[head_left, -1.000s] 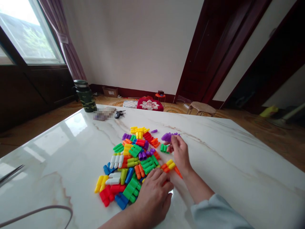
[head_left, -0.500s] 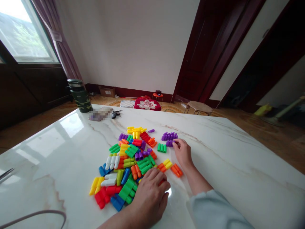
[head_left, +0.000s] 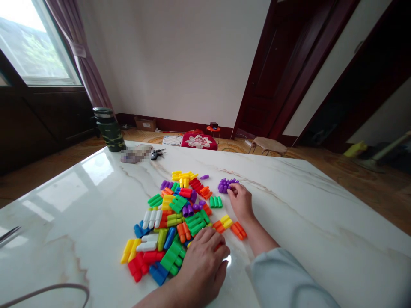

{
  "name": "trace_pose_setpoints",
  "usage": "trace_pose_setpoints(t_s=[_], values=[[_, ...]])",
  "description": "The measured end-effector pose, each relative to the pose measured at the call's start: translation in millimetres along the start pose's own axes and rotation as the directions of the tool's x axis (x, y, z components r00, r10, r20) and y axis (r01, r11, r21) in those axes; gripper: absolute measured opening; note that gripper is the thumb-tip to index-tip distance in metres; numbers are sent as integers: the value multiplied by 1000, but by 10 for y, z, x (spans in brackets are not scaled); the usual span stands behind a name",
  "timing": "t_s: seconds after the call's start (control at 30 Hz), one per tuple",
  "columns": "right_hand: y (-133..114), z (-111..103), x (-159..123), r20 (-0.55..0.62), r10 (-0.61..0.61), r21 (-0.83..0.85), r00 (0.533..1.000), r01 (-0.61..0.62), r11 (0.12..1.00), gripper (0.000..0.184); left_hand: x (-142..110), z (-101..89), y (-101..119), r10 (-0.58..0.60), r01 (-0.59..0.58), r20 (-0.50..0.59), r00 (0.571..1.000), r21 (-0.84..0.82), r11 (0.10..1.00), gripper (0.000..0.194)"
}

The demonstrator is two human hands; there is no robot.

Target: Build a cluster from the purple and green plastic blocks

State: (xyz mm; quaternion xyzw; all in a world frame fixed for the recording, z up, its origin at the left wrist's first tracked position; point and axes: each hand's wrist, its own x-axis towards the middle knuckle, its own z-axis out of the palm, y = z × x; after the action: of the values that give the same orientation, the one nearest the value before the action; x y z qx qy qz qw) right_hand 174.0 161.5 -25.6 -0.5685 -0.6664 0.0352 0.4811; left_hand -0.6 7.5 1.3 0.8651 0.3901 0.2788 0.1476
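Observation:
A heap of bright plastic building pieces point(head_left: 173, 216) in red, green, yellow, blue, white, orange and purple lies on the white marble table point(head_left: 305, 222). My right hand point(head_left: 240, 201) reaches to the heap's far right and pinches a cluster of purple pieces point(head_left: 224, 185) with its fingertips. A green piece point(head_left: 215, 202) lies just left of that hand, and an orange piece point(head_left: 239, 230) lies by my wrist. My left hand point(head_left: 203, 263) rests palm down on the near edge of the heap, fingers spread over red and green pieces.
A camouflage flask point(head_left: 109, 129), a blurred small object point(head_left: 135, 154) and keys point(head_left: 156, 153) stand at the table's far left edge. A cable point(head_left: 48, 291) and a metal tool tip point(head_left: 8, 234) lie at the near left. A stool point(head_left: 268, 146) and red cushion point(head_left: 199, 140) are on the floor beyond.
My right hand set a purple piece down against the purple cluster, then closed in on it. My left hand stayed put on the heap.

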Motion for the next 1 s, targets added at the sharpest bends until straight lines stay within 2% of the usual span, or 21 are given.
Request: trace_pose_setpoints(t_s=[0.17, 0.27, 0.4, 0.5, 0.67, 1.0], values=[[-44, -29, -15, -18, 54, 19, 998, -54, 998, 13, -3, 3, 0, 0, 0, 8, 1000, 2, 1000, 6], [-173, -117, -79, -13, 24, -107, 1000, -25, 994, 17, -6, 10, 0, -2, 2, 10, 1000, 9, 1000, 6], [-282, -174, -155, 167, -29, -220, 986, 66, 973, 20, -3, 3, 0, -7, 7, 16, 1000, 14, 1000, 5], [-273, -149, -156, 239, 5, -227, 971, 51, 972, 21, -1, -9, 1, -13, 13, 22, 1000, 10, 1000, 5], [-230, -119, -122, 240, 44, -267, 970, 23, 964, 23, -5, -16, 4, -11, 11, 17, 1000, 1, 1000, 7], [-207, -88, -114, 245, 26, -291, 969, 48, 955, 29, -4, -16, 14, -12, 12, 12, 1000, 14, 1000, 7]])
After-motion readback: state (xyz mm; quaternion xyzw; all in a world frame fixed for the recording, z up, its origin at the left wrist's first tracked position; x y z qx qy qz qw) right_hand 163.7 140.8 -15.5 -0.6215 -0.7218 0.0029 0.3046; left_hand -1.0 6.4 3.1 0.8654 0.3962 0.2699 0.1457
